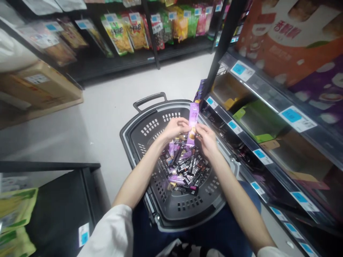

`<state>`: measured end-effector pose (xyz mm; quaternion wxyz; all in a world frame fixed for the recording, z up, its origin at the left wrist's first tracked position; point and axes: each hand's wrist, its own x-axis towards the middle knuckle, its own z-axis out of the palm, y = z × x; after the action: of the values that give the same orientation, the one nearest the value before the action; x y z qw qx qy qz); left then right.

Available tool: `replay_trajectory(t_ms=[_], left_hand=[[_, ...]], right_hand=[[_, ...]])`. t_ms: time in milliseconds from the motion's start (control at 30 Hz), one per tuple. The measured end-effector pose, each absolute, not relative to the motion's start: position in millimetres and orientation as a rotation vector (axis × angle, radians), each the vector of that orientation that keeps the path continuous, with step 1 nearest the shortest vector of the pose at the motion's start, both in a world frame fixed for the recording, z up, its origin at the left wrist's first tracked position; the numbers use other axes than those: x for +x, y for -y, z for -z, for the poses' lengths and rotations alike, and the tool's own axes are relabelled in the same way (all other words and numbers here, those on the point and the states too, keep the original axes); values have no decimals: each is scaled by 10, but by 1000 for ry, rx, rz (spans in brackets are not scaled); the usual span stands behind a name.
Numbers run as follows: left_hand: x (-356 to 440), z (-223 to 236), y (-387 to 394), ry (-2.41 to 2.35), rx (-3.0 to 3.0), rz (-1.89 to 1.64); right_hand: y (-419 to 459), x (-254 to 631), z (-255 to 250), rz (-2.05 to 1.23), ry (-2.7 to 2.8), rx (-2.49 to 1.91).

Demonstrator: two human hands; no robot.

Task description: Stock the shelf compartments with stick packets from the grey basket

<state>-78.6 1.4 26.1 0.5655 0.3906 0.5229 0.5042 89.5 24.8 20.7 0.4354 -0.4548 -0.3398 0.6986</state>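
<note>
Between my two hands a purple stick packet (193, 119) is held upright above the basket. My left hand (177, 127) pinches its left edge with thumb and fingers. On the other side my right hand (207, 139) grips the right edge. Below them stands a dark grey shopping basket (184, 216) with slotted walls and a raised carrying handle. A loose heap of black stick packets (184, 166) and several purple ones lies on its bottom, partly hidden by my hands.
To the right rise shelves with blue-and-white price tags (259, 156) and open display boxes (257, 121). Bagged snacks (118, 34) hang at the back. A cardboard box (40, 85) sits on the left, above a dark low shelf (61, 203). Pale floor (107, 107) shows left of the basket.
</note>
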Motion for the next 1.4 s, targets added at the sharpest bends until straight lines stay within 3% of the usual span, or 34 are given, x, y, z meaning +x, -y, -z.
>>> replay_trajectory(t_ms=[1400], left_hand=[[-664,-229,8,-1333,957,-1263]], right_hand=[[-225,805,-169,-1770,956,-1048]])
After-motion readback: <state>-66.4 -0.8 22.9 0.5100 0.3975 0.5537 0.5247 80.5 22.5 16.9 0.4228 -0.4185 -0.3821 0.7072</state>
